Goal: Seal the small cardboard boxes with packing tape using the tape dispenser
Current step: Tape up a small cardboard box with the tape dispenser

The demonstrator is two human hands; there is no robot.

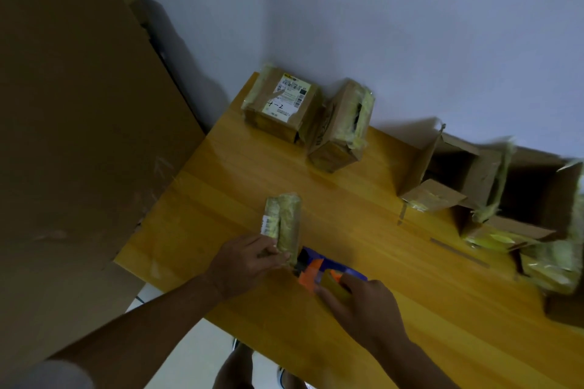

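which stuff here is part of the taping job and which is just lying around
In use:
- small box, held by the left hand
- tape dispenser, gripped by the right hand
- labelled box, tilted box, open boxes waiting

Lying about:
- big cardboard sheet leaning beside the table

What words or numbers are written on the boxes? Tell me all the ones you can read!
"4-2", or something close, handwritten in dark pen on the white label of the far box.
Printed lines and barcodes on that same label: too small to read.
White sticker on the small box that the left hand holds: print too blurred to read.
Blue and orange tape dispenser under the right hand: no readable text.
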